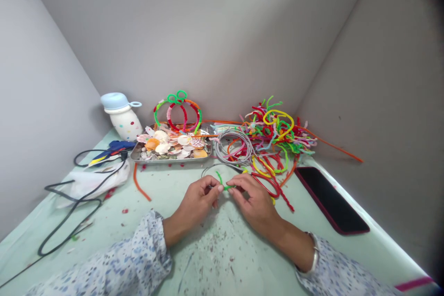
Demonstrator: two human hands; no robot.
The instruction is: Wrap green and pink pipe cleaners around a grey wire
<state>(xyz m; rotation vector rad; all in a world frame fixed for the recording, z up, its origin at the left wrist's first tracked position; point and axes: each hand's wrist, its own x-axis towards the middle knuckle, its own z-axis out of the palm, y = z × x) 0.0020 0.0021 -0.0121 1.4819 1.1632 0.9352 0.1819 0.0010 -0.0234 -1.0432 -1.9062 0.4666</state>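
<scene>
My left hand (199, 200) and my right hand (250, 199) meet at the middle of the pale green table (215, 259). Both pinch a short green pipe cleaner (225, 184) between thumb and fingertips, left hand on its left end, right hand on its right end. A thin grey wire loop (214, 167) lies just behind the fingers. A red pipe cleaner (277, 190) lies on the table beside my right hand.
Behind the hands stand a metal tray of seashells (172, 147), a coil of grey wire (235, 148), a heap of coloured pipe cleaners (277, 132) and a pipe-cleaner hoop (178, 111). A white bottle (122, 115), glue gun (111, 150) and black cord (74, 206) lie left; a phone (329, 199) lies right.
</scene>
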